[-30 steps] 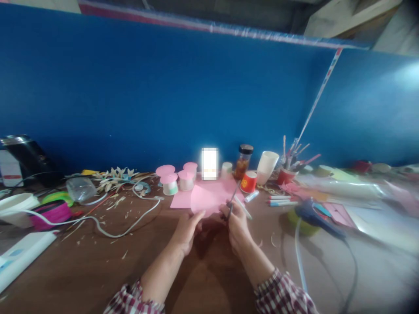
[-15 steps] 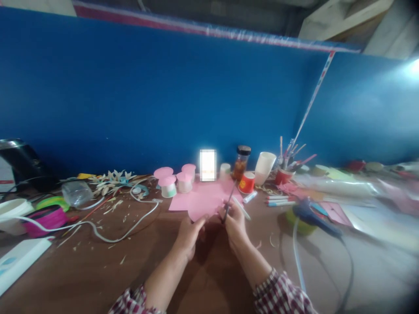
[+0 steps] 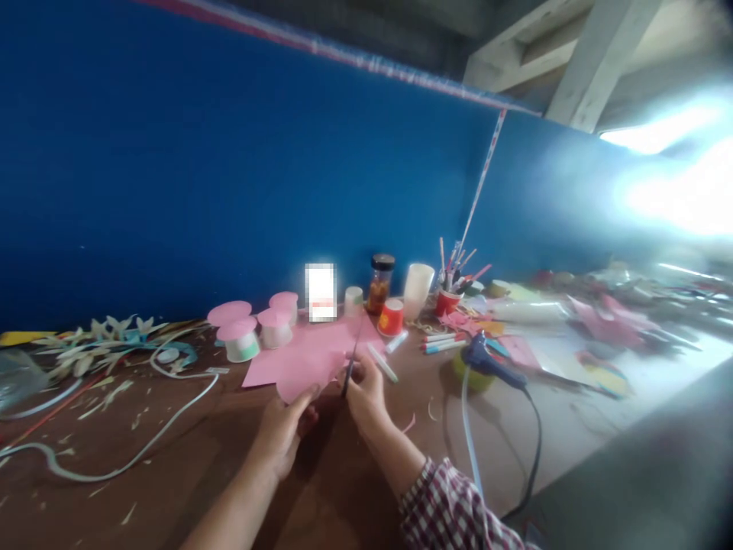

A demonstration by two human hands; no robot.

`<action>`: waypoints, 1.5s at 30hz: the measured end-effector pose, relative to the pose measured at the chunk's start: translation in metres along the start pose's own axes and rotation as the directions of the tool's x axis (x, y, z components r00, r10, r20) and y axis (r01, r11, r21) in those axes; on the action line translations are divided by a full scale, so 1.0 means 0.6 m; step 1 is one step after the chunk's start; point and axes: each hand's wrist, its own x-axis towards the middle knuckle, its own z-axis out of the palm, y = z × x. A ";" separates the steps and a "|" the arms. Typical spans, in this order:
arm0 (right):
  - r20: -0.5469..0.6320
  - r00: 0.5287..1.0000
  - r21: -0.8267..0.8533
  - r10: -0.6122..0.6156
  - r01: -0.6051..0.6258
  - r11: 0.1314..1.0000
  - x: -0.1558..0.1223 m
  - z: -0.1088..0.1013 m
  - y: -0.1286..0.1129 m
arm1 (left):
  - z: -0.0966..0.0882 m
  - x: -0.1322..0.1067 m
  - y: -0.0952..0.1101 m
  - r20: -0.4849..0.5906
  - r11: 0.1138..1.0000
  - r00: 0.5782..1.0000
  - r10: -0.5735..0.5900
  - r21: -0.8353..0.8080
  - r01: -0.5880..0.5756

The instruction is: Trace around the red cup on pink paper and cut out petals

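Observation:
My left hand [image 3: 286, 428] is closed on the near edge of a pink paper piece [image 3: 296, 376] with a rounded outline, thumb on top. In my right hand [image 3: 366, 393] is a pair of scissors [image 3: 350, 368], its dark blades pointing away from me beside the paper's right edge. Whether the blades touch the paper I cannot tell. Beneath and beyond lies a larger pink sheet [image 3: 257, 372] on the brown table. Left of it stand white paper cups [image 3: 241, 349] topped with pink paper discs [image 3: 230, 312].
Behind the sheet are a lidded jar [image 3: 379, 284], a red cup [image 3: 392, 317] and a white cup [image 3: 419, 290]. Markers [image 3: 440, 344] and a blue glue gun [image 3: 486, 359] with its cord lie to the right. A white cable [image 3: 123, 462] and pale scraps spread across the left.
My view has turned to the right, so the table items appear further left. Both hands keep their hold on the paper and the scissors.

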 end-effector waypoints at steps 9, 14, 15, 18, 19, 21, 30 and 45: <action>-0.013 1.000 -0.011 -0.010 0.009 1.000 0.000 -0.002 0.006 | -0.004 0.003 -0.002 0.019 0.998 0.998 -0.052 0.018 0.052; 0.004 1.000 -0.020 -0.013 0.013 1.000 -0.005 -0.003 0.007 | -0.005 0.005 -0.007 0.018 0.999 0.999 -0.042 0.022 0.041; 0.009 1.000 -0.009 -0.011 0.011 1.000 -0.007 -0.003 0.006 | -0.006 0.006 -0.008 0.013 0.999 0.999 -0.047 0.014 0.047; 0.032 0.999 -0.003 0.004 -0.004 1.000 -0.016 0.001 0.005 | -0.007 0.007 -0.006 -0.008 0.995 0.999 -0.035 -0.092 0.034; 0.054 0.999 -0.022 0.009 -0.008 1.000 -0.020 0.004 0.004 | -0.007 0.008 -0.005 -0.008 0.990 1.000 -0.021 -0.141 0.020; 0.135 0.991 -0.080 0.020 -0.009 0.997 -0.029 0.009 0.003 | -0.007 0.007 0.001 0.013 0.973 1.000 0.017 -0.231 -0.013; 0.419 0.907 -0.347 -0.051 0.211 0.914 -0.054 0.013 -0.002 | -0.007 0.001 0.020 0.005 0.936 1.000 -0.007 -0.353 0.008; 0.512 0.859 -0.317 -0.027 0.218 0.923 -0.052 0.013 -0.008 | -0.006 -0.003 0.015 0.038 0.927 0.998 0.053 -0.374 -0.035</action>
